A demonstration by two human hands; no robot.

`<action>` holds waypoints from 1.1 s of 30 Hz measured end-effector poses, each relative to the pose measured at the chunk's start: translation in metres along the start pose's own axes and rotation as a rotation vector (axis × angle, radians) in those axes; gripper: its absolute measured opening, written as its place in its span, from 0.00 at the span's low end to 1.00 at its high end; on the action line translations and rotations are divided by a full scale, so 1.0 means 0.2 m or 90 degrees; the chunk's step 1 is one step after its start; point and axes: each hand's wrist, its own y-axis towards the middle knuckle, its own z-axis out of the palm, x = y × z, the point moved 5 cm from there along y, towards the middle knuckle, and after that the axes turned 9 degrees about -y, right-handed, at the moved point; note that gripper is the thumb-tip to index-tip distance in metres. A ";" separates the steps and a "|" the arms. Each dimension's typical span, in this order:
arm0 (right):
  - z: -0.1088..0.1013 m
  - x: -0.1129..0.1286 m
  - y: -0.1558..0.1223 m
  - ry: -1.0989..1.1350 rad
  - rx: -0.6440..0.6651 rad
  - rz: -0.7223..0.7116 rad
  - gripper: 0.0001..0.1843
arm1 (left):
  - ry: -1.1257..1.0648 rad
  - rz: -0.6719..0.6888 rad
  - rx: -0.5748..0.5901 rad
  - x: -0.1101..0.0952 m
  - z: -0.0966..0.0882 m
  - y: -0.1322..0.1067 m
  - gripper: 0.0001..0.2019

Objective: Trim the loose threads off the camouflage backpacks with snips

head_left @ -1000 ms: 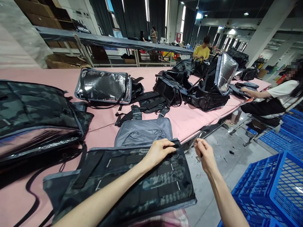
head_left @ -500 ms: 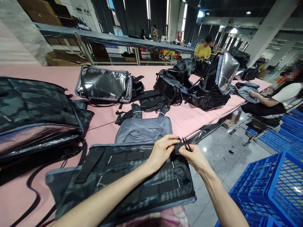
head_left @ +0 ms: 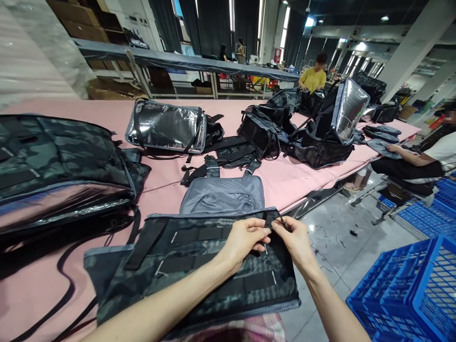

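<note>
A dark camouflage bag panel (head_left: 217,260) with black webbing strips lies in front of me, its near edge over a plaid cloth at my lap. My left hand (head_left: 246,236) rests on its upper right part, fingers curled and thumb against the index finger. Whatever sits in that pinch is too small and dark to make out. Close beside it, at the panel's right corner, my right hand (head_left: 295,238) is closed around small black thread snips (head_left: 285,223), partly hidden by the fingers. Beyond the panel's far edge lies a grey lining flap (head_left: 227,193).
More camouflage bags, one on the left (head_left: 60,160) and a silver-lined one (head_left: 169,126), lie on the pink table (head_left: 287,185). Blue crates (head_left: 407,287) stand on the floor at right. One co-worker (head_left: 438,148) sits at right; another in yellow (head_left: 313,79) stands farther back.
My left hand has come down slightly from the panel's far corner, its fingers more curled. The snips, upright and visible before, are now lower and mostly within my right hand. The view shifted slightly.
</note>
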 end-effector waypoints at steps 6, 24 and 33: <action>0.02 0.00 0.01 -0.032 0.015 -0.039 0.10 | -0.008 0.026 -0.012 -0.01 -0.03 0.03 0.15; -0.09 0.15 -0.07 -0.534 -0.115 -0.495 0.07 | 0.084 0.056 0.064 -0.09 -0.03 0.06 0.10; -0.13 0.11 -0.06 -0.493 -0.106 -0.458 0.08 | 0.078 0.033 0.069 -0.09 -0.03 0.07 0.10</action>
